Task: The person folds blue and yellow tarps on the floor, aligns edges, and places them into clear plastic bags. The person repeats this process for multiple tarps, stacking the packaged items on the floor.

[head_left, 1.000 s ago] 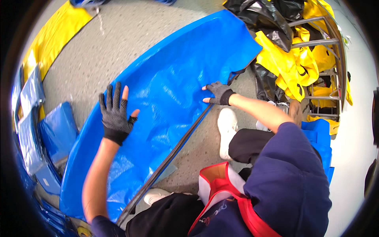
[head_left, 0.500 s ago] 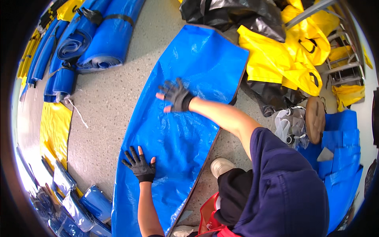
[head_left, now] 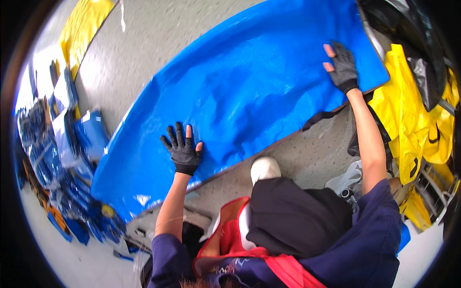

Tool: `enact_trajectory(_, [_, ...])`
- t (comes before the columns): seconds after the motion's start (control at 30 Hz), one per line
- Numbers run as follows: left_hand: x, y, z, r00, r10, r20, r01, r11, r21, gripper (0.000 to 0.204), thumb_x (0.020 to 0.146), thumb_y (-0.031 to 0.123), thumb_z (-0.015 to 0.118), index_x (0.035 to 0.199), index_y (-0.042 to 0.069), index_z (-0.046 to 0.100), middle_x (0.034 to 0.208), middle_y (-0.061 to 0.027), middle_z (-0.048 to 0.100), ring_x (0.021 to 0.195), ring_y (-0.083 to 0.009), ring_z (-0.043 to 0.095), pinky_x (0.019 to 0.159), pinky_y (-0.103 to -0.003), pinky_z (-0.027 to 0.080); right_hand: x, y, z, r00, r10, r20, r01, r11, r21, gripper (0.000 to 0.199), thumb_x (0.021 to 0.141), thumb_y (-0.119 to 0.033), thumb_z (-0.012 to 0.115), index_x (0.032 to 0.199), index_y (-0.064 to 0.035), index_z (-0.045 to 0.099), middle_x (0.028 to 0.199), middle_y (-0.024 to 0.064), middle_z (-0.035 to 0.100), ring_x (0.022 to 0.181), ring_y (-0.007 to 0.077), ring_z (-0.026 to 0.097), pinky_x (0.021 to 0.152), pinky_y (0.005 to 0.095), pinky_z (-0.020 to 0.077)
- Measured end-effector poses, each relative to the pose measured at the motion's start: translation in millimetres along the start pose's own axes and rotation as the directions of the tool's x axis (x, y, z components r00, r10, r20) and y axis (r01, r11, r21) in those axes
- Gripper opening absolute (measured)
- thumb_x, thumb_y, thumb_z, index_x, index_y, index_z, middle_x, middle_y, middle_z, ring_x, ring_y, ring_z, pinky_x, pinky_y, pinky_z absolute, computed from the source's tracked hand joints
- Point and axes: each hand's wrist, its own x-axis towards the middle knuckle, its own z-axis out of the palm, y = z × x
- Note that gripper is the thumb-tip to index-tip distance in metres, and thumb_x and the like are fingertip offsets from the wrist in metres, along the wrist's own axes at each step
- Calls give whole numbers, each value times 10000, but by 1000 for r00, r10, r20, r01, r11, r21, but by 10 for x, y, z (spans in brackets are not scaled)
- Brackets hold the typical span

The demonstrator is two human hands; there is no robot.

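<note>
Big blue tarp sheet [head_left: 249, 91] lies flat on the speckled grey floor [head_left: 144, 53], running diagonally from lower left to upper right and filling the middle of the view. Surface glossy, lightly creased; a dark strap [head_left: 319, 117] runs along its near edge at right.

Yellow tarp material [head_left: 413, 120] piled at right, touching the sheet's far right corner, with black plastic sheeting [head_left: 408, 29] heaped above it. Another yellow sheet [head_left: 84, 29] lies flat at upper left, well apart from the blue one. Stack of folded blue bags [head_left: 72, 144] along the left rim, more blue clutter below it near the sheet's lower left end.

Person crouches at the near edge: dark blue sleeves, red vest [head_left: 240, 249], black trousers, one white shoe [head_left: 265, 168] on the floor just beside the sheet's edge.

Left hand [head_left: 183, 149] in a black dotted fingerless glove, fingers spread wide, palm flat down on the lower left part of the sheet, holding nothing. Right hand [head_left: 342, 67] in the same kind of glove, arm stretched out, fingers together and extended, palm pressed flat on the sheet near its upper right corner, close to the yellow pile. Both hands rest on the sheet, well apart from each other.
</note>
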Motion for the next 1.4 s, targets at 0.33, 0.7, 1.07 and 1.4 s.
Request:
enact_trajectory(0.33, [-1683, -547, -75, 958, 167, 235, -129, 977, -168, 802, 695, 414, 696, 1382, 142, 383, 1435, -202, 338, 1294, -483, 313, 982, -696, 224, -129, -2220, -552, 946, -323, -13, 287, 819, 497, 602, 796, -398, 637, 1303, -108, 494, 1324, 188, 481, 1208, 385, 460, 1001, 516, 351])
enact_trajectory(0.7, [-1346, -1295, -966, 624, 464, 629, 21, 795, -607, 556, 902, 276, 508, 1418, 144, 348, 1445, -170, 349, 1332, -340, 342, 1079, -435, 304, -722, -4076, -1142, 484, -797, 361, 506, 591, 628, 443, 892, -102, 442, 1333, -146, 456, 1226, 131, 582, 1066, 295, 593, 743, 448, 520])
enact_trajectory(1.07, [-389, -1165, 156, 822, 563, -80, -567, 799, -204, 726, 861, 581, 487, 1457, 233, 261, 1533, -102, 178, 1409, -320, 161, 1132, -543, 63, 950, -4593, -2031, 97, -724, 683, 582, 598, 552, 277, 847, -265, 572, 1119, -268, 624, 785, 102, 654, 740, 296, 649, 607, 422, 500])
enact_trajectory(1.4, [-2340, -2925, 858, 780, 618, 99, -598, 783, -174, 609, 895, 340, 508, 1440, 150, 314, 1461, -117, 343, 1314, -272, 373, 1091, -435, 277, 1654, -5300, -724, 213, -484, 849, 316, 856, 409, 567, 798, -522, 599, 1163, -89, 629, 1150, 175, 620, 1058, 323, 591, 911, 396, 454])
